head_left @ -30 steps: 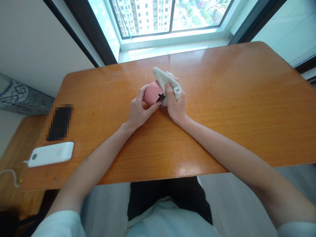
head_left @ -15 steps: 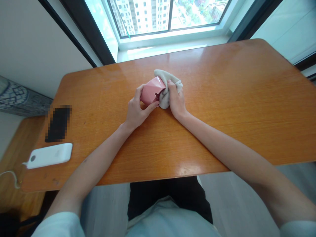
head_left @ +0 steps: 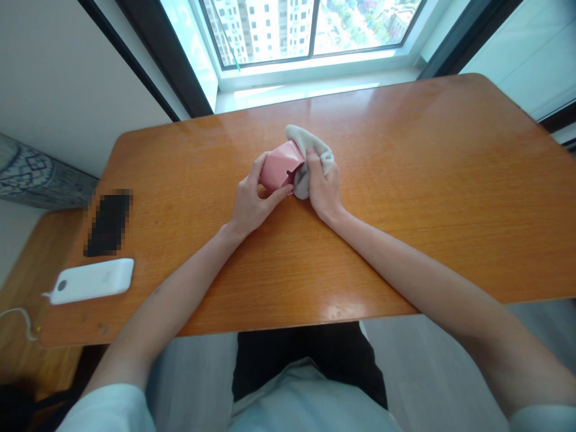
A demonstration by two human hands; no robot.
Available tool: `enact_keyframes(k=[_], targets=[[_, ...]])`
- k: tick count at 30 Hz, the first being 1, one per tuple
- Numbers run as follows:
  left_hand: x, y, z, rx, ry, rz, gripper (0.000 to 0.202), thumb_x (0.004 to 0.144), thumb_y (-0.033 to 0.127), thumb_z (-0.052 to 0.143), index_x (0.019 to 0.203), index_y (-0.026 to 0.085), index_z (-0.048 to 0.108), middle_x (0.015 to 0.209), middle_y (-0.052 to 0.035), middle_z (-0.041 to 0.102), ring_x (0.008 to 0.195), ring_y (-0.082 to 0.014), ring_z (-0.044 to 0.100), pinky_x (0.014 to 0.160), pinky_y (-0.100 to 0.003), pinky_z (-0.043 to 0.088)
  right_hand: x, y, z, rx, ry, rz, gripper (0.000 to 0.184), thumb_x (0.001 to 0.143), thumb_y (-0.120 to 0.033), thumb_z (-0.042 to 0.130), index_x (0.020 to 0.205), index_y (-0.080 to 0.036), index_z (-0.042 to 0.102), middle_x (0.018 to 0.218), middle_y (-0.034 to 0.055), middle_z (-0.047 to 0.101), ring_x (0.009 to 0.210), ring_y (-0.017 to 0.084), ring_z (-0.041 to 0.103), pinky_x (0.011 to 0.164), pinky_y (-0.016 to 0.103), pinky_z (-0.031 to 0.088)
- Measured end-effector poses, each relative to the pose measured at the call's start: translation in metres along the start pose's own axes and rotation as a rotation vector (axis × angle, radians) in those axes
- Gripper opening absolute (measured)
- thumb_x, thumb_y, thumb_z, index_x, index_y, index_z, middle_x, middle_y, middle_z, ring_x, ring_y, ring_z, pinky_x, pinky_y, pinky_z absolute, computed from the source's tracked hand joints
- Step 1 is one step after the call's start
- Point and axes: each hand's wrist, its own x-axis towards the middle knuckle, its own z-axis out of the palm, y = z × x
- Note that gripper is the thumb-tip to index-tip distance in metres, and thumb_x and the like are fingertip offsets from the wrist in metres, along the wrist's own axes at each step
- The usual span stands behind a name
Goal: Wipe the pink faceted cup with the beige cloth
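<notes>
Glossy pink faceted container (head_left: 279,165), notched opening: at the middle of the brown wooden surface (head_left: 405,198), gripped in the left hand (head_left: 250,197), thumb nearest the wearer. Pale grey cloth (head_left: 308,139): against the container, clutched in the right hand (head_left: 326,189), thumb uppermost. Both forearms (head_left: 198,273) angled inward.

A wooden tabletop (head_left: 441,192) stood before a bright window (head_left: 288,33).
At the left, a white device (head_left: 94,281) lay beside a pixelated dark shape (head_left: 108,223); a pale cable (head_left: 27,323) curved over a lower wooden surface (head_left: 49,246); beyond stood a blue-patterned object (head_left: 38,171).
</notes>
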Motion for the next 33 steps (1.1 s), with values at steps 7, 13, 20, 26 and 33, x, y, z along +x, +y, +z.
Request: enact_keyframes(k=[7, 13, 20, 26, 33], targets=[[0.000, -0.002, 0.000, -0.049, 0.003, -0.006, 0.075, 0.090, 0.062, 0.084, 0.149, 0.024, 0.058, 0.144, -0.0103, 0.076, 0.123, -0.0258, 0.077, 0.107, -0.037, 0.062, -0.009, -0.028, -0.007, -0.389, -0.140, -0.395, 0.051, 0.116, -0.049, 0.037, 0.164, -0.040, 0.053, 0.167, 0.0043, 0.059, 0.161, 0.032, 0.052, 0.134, 0.064, 0.044], [-0.003, -0.006, 0.001, -0.040, 0.044, -0.037, 0.040, 0.089, 0.052, 0.082, 0.108, 0.022, 0.066, 0.090, 0.0012, 0.077, 0.078, -0.0141, 0.067, 0.073, -0.030, 0.058, -0.011, -0.032, -0.005, -0.473, -0.255, -0.571, 0.051, 0.109, -0.049, 0.054, 0.160, -0.039, 0.058, 0.168, 0.0008, 0.059, 0.165, 0.042, 0.044, 0.136, 0.072, 0.038], [-0.002, -0.020, 0.000, 0.052, 0.003, -0.038, 0.059, 0.099, 0.081, 0.059, 0.081, 0.024, 0.058, 0.070, 0.0029, 0.065, 0.066, -0.0115, 0.054, 0.055, -0.032, 0.046, -0.013, -0.040, 0.001, -0.493, -0.388, -0.596, 0.051, 0.105, -0.048, 0.056, 0.156, -0.040, 0.060, 0.165, -0.0022, 0.063, 0.167, 0.042, 0.043, 0.141, 0.075, 0.022], [-0.002, -0.016, 0.000, 0.042, 0.009, -0.033, 0.049, 0.099, 0.066, 0.066, 0.082, 0.021, 0.060, 0.069, 0.0013, 0.064, 0.066, -0.0120, 0.053, 0.055, -0.031, 0.042, -0.015, -0.039, 0.002, -0.499, -0.357, -0.616, 0.053, 0.105, -0.045, 0.056, 0.157, -0.038, 0.060, 0.165, -0.0022, 0.062, 0.166, 0.041, 0.044, 0.142, 0.072, 0.022], [-0.002, -0.012, 0.001, -0.013, 0.046, -0.048, 0.040, 0.087, 0.053, 0.080, 0.079, 0.022, 0.056, 0.072, 0.0020, 0.066, 0.063, -0.0127, 0.053, 0.056, -0.030, 0.045, -0.017, -0.028, 0.006, -0.490, -0.257, -0.630, 0.051, 0.110, -0.047, 0.048, 0.158, -0.035, 0.059, 0.165, -0.0002, 0.062, 0.166, 0.040, 0.043, 0.140, 0.072, 0.027]])
